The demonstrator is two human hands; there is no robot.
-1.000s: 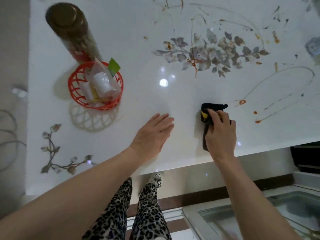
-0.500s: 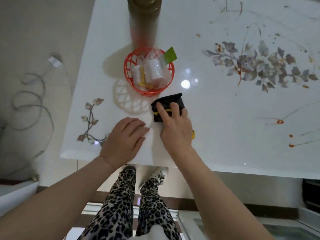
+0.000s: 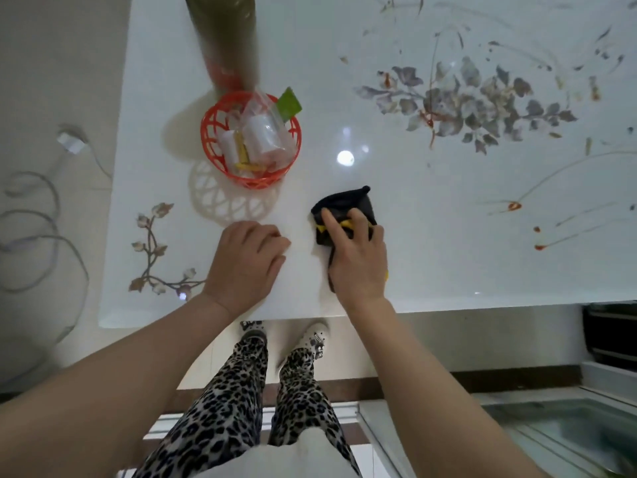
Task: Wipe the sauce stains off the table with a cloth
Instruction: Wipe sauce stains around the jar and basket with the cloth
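A black cloth with yellow trim (image 3: 348, 205) lies on the white glossy table (image 3: 431, 270) near its front edge. My right hand (image 3: 358, 260) presses on top of it, index finger stretched forward, and part of the cloth is hidden under the palm. Just left of it, my left hand (image 3: 246, 263) rests on the table with its fingers loosely curled, holding nothing. Red-brown sauce stains (image 3: 513, 205) and thin streaks (image 3: 539, 247) lie to the right of the cloth. More specks sit on the grey flower print (image 3: 429, 122) and at the far right.
A red plastic basket (image 3: 210, 139) with wrapped packets stands behind my left hand. Behind it is a tall gold-capped canister (image 3: 224, 39). Cables (image 3: 51, 236) lie on the floor to the left. A dark object (image 3: 610, 336) sits under the table's right end.
My right hand slid the cloth left, away from the red stains, to near the basket, then slightly back to the right. My left hand's fingers have curled in.
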